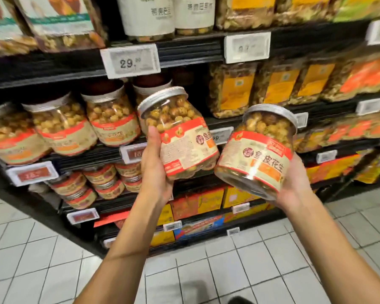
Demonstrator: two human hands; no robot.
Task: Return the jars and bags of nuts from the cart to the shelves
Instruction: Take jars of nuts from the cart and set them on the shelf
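Note:
I hold two clear jars of coated peanuts, each with a silver lid and a red and cream label. My left hand [155, 165] grips the left jar [180, 132] from below and behind, tilted left, in front of the middle shelf [92, 157]. My right hand [294, 183] cups the base of the right jar [259, 150], which tilts right. Both jars are in the air, apart from each other. The same kind of jars [112, 119] stand in a row on that shelf, to the left of my hands. No cart is in view.
Black shelves run across the view with price tags [131, 61] on their edges. Bags of nuts [233, 91] stand at the right, white tubs [149, 16] on the top shelf, small tins [90, 183] and boxes lower down. White floor tiles [206, 270] lie below.

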